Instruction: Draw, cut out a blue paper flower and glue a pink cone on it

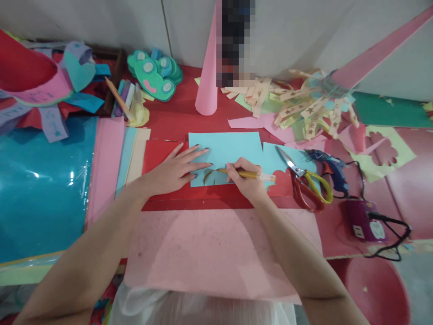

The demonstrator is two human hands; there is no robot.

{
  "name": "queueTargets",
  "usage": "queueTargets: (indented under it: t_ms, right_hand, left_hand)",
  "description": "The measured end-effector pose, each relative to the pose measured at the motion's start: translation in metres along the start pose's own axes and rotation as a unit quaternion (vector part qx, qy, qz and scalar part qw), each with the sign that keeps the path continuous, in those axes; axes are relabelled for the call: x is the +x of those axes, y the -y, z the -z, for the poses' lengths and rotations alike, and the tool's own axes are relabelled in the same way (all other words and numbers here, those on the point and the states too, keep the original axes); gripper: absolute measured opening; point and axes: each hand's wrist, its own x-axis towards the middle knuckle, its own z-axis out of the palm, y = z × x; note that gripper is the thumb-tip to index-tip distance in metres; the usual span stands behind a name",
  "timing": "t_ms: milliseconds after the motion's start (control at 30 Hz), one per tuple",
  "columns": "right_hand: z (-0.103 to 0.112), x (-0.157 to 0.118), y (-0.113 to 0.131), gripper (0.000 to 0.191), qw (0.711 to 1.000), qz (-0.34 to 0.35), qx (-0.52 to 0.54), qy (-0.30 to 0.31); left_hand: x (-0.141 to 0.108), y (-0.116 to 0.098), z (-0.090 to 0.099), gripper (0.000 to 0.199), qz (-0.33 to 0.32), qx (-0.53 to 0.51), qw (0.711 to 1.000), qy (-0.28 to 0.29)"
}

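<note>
A light blue sheet (pixel 226 146) lies on red paper (pixel 154 158) at the middle of the table. My left hand (pixel 176 170) rests flat with spread fingers on the sheet's left part. In my right hand (pixel 246 179) is a yellow pen (pixel 252 174), its tip pointing left over the sheet. A dark curved line (pixel 210 174) shows on the paper between my hands. Scissors with red and yellow handles (pixel 299 174) lie to the right, partly over a second blue sheet (pixel 270 155).
A glue gun (pixel 333 169) and a purple power box (pixel 363 221) with cables are at the right. Pink cones (pixel 207 90), paper strips (pixel 259 97), green frog cutouts (pixel 155 76) and markers (pixel 125 97) stand or lie at the back. Blue packaged sheets (pixel 43 189) cover the left.
</note>
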Motion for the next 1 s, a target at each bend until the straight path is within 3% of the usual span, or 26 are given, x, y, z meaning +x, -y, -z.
queueTargets:
  t_ms: [300,633,1000]
  right_hand:
    - [0.0009,-0.0012,-0.0071,0.040,0.998,-0.038,-0.015,-0.049]
    - [0.0034,-0.0007,-0.0013,0.034,0.999,-0.040,-0.016,-0.012]
    - [0.0030,-0.0046,-0.0069,0.041,0.996,-0.051,-0.003,-0.079]
  left_hand:
    - [0.0007,-0.0018,0.0014,0.046,0.017,-0.008,1.000,0.011]
    - [0.0006,-0.0026,0.0009,0.044,0.023,-0.014,1.000,0.008]
    - [0.0016,-0.0022,0.0023,0.045,0.016,-0.009,1.000,0.009]
